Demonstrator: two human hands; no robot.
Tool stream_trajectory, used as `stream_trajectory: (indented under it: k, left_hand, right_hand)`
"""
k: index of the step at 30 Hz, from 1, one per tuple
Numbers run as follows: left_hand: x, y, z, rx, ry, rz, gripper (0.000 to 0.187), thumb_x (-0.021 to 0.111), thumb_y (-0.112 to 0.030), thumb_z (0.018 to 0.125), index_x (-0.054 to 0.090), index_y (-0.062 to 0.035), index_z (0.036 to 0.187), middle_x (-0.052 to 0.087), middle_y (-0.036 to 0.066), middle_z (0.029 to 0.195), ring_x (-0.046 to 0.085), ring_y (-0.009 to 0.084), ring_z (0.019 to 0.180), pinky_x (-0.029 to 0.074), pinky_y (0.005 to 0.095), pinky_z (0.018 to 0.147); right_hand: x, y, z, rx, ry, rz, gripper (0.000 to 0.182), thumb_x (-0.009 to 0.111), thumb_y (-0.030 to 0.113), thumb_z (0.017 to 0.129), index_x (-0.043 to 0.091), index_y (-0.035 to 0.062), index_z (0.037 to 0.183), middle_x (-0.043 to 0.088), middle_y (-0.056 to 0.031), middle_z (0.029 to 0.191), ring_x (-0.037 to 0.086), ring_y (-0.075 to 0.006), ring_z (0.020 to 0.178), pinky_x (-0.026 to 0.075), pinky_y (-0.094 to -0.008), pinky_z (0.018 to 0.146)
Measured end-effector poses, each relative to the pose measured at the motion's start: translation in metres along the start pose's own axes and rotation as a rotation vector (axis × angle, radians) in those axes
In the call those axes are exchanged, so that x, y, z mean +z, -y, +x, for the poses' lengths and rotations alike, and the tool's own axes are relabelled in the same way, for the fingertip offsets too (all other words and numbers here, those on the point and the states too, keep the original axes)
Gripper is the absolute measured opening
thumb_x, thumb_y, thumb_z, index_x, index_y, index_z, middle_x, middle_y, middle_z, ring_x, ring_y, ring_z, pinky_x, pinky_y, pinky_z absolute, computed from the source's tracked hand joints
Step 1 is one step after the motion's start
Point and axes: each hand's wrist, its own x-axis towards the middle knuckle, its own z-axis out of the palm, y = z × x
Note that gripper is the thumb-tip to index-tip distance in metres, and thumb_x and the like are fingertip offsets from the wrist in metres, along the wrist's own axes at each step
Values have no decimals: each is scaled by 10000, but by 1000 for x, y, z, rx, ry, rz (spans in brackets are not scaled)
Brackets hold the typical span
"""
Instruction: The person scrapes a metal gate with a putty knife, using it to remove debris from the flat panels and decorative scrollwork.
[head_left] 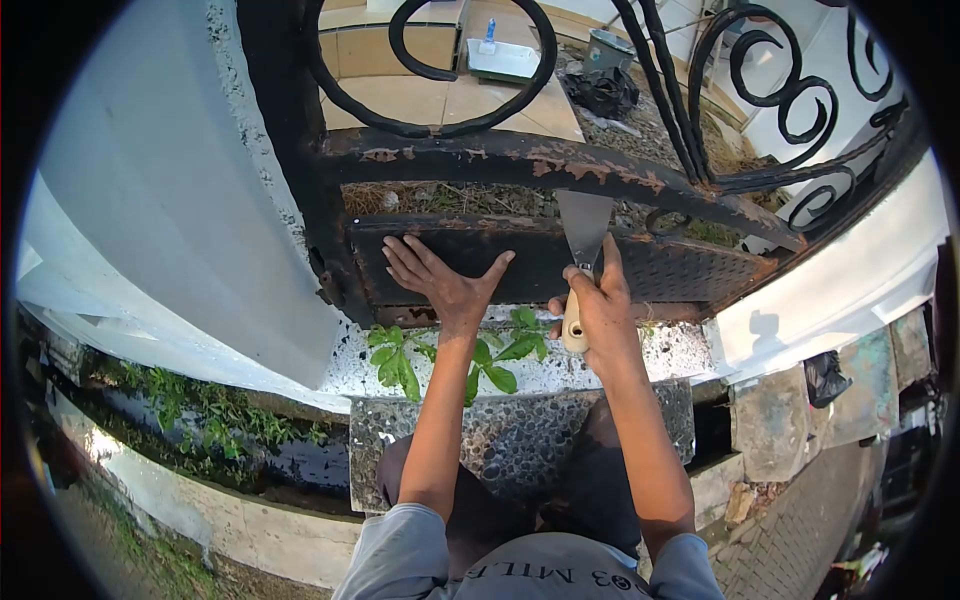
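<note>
A black iron gate (pixel 470 158) with curled bars stands in front of me, its paint flaking to brown rust along the arched rail. My left hand (pixel 450 285) lies with fingers spread against the dark lower panel (pixel 540 262) of the gate. In my right hand (pixel 605 310) is a scraper (pixel 586 222), gripped by its pale wooden handle with the index finger stretched along it. The wide metal blade points away from me and its end overlaps the peeling rail.
Green leaves (pixel 396 365) grow at the white sill under the gate. A pebbled slab (pixel 500 440) lies below me, with a weedy ditch (pixel 230 430) to the left. Beyond the gate are a paint tray (pixel 503 62), a bucket (pixel 608 52) and a black plastic bag (pixel 602 94).
</note>
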Motion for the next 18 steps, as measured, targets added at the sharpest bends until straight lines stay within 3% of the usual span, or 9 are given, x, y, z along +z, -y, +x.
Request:
stream_trajectory:
  k: [3, 4, 6, 9, 10, 11, 13, 14, 18]
  left_hand:
    - [1, 6, -2, 5, 23, -13, 1365, 731, -694, 612, -40, 41, 1467, -56, 297, 1508, -72, 450, 1407, 10, 625, 1090]
    - [3, 7, -3, -5, 40, -8, 1356, 721, -694, 624, -40, 49, 1464, -56, 302, 1505, -79, 457, 1404, -1, 629, 1088]
    - [5, 11, -5, -25, 72, -16, 1350, 710, -697, 635, -46, 58, 1460, -58, 312, 1501, -92, 468, 1400, -20, 637, 1084]
    - [6, 6, -3, -15, 28, -91, 1382, 709, -711, 626, -86, 59, 1453, -78, 322, 1496, -112, 479, 1394, -46, 662, 1064]
    - [7, 6, -3, -3, 12, -94, 1396, 711, -717, 617, -94, 59, 1452, -82, 321, 1497, -112, 481, 1393, -47, 668, 1060]
    - [7, 5, -3, 9, -1, -97, 1410, 714, -723, 607, -102, 59, 1451, -86, 319, 1498, -113, 483, 1393, -47, 674, 1056]
    - [10, 7, -5, -9, 37, -40, 1445, 690, -767, 577, -112, 60, 1448, -92, 320, 1499, -104, 475, 1398, -40, 659, 1068]
    - [9, 8, -6, -21, 62, -24, 1450, 685, -776, 570, -112, 60, 1448, -90, 320, 1499, -103, 472, 1399, -41, 654, 1071]
    - [12, 18, -10, -23, 92, 5, 1424, 673, -771, 596, -108, 58, 1449, -84, 316, 1502, -128, 447, 1405, -66, 632, 1081]
  right_hand:
    - [48, -23, -2, -133, 245, -147, 685, 431, 73, 969, -3, 57, 1498, 497, -216, 1131, 590, -191, 606, 522, -271, 528]
    - [68, -51, 9, -467, 113, -412, 689, 434, 76, 970, -6, 73, 1500, 503, -170, 1063, 573, -153, 592, 495, -267, 453]
    - [75, -60, 13, -585, 48, -487, 690, 436, 77, 972, -6, 98, 1502, 511, -119, 988, 556, -112, 578, 467, -262, 375]
    - [41, 6, -15, -67, 82, -7, 691, 443, 62, 963, 21, 142, 1504, 516, -96, 964, 547, -104, 566, 466, -257, 370]
    - [33, 8, -9, -74, 3, -36, 671, 416, 28, 958, 4, 59, 1488, 530, -106, 867, 561, -115, 538, 500, -261, 344]
    - [31, 9, -11, -56, -11, -76, 682, 416, 36, 960, -10, 56, 1492, 552, -137, 910, 576, -136, 565, 532, -271, 453]
    - [54, -12, -6, -121, 130, -234, 663, 421, 91, 979, 18, 130, 1505, 524, -92, 961, 551, -116, 558, 479, -250, 414]
    - [70, -18, -13, -225, 170, -441, 688, 436, 109, 979, -8, 74, 1503, 546, -124, 1036, 588, -175, 674, 534, -320, 705]
    - [85, -21, -11, -217, 254, -369, 715, 475, 116, 963, 9, 68, 1503, 522, -125, 1018, 582, -204, 726, 489, -379, 774]
